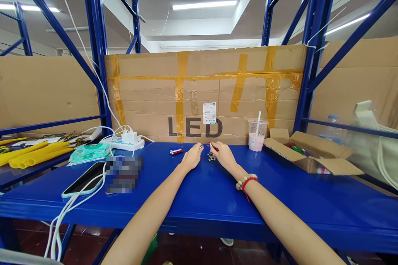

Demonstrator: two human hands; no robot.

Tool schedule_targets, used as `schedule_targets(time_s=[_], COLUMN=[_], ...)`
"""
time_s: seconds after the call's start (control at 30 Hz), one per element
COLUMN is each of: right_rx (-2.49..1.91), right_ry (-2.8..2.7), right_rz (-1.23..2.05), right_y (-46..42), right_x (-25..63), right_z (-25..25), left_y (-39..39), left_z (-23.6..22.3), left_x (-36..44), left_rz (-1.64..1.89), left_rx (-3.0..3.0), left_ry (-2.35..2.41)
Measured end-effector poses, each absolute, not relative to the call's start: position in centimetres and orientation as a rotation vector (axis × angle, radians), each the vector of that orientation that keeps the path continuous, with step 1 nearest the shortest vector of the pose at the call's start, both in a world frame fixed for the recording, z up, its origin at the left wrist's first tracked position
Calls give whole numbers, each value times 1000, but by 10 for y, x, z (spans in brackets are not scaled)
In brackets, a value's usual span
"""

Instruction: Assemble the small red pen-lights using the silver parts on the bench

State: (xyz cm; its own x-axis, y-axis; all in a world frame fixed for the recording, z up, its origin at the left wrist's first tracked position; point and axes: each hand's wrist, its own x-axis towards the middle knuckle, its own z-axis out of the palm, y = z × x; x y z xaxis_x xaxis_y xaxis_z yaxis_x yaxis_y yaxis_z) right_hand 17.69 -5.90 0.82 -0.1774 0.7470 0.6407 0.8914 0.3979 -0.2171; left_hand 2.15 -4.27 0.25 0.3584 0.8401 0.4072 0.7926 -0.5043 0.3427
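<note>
My left hand [192,155] rests near the back of the blue tabletop, fingers bent together in a pinch. At its fingertips is a small shiny metal piece [202,145], too small to name. Close by on the right, my right hand [224,155] is closed on a small curved dark red piece [209,144], its kind unclear. Between the hands lies a little pile of small metal parts [211,157], partly covered by the right fingers. Left of my left hand lie a red and a blue pen-like stick [176,151].
A cup with a straw [257,136] and an open cardboard box [306,155] stand at the right. Left are a power strip [126,143], a phone [85,179], white cables [70,205] and a teal packet [90,153]. A cardboard panel [149,99] closes off the back.
</note>
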Motion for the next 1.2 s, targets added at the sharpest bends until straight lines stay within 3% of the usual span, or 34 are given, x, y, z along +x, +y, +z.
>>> schedule_targets(time_s=[0.6, 1.2], right_rx=[-1273, -1504], right_ry=[-2059, -2219], right_rz=[-382, -191], right_y=[-54, -59], right_x=[174, 177], right_z=[3, 0], left_y=[-47, -40], left_z=[3, 2], left_x=[25, 18], left_rz=[765, 636], left_rx=[2597, 2680], left_ry=[1397, 1559])
